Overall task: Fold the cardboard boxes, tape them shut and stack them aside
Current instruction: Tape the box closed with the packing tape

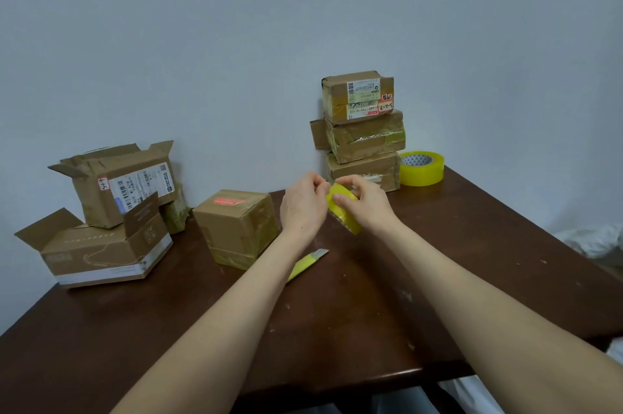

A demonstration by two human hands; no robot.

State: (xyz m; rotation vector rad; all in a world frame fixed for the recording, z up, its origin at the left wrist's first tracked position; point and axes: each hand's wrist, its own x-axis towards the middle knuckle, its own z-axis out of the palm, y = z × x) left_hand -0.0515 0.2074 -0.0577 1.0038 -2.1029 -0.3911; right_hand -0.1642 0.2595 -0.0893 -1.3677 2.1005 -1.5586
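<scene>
Pale blue-grey wall is backing a dark brown wooden tabletop (371, 329), its glossy surface showing pale scuffs and specks.

Boxes, far left: a wide shallow cardboard box (97, 253) with a white band along its lower edge is sitting with flaps standing open; its contents cannot be seen. A second open-flapped box (124, 189), bearing a white barcode label and a small handwritten sticker, is resting tilted on top of it. A small tape-wrapped package (175, 214) is showing just behind them.

Box, centre: a cube-shaped cardboard box (236, 231) is standing closed, clear tape glinting over its seams, a red sticker on its top face.

Stack, against the wall: three taped boxes (362, 130) are sitting one atop another, wrinkled yellowish tape crossing them; the top one is carrying printed labels.

Tape: a large yellow tape roll (422, 168), with a white patterned core, is lying flat just beside the stack's bottom box.

Hands: both are raised above the tabletop near the stack. The right hand (365, 206) is wrapping its grip around a smaller yellow tape roll (342, 209), held on edge. The left hand (303, 204) is pinching with closed fingertips at the roll's upper rim.

Cutter: a yellow utility knife (308, 262), grey blade exposed, is lying on the tabletop, partly hidden by the left forearm.
</scene>
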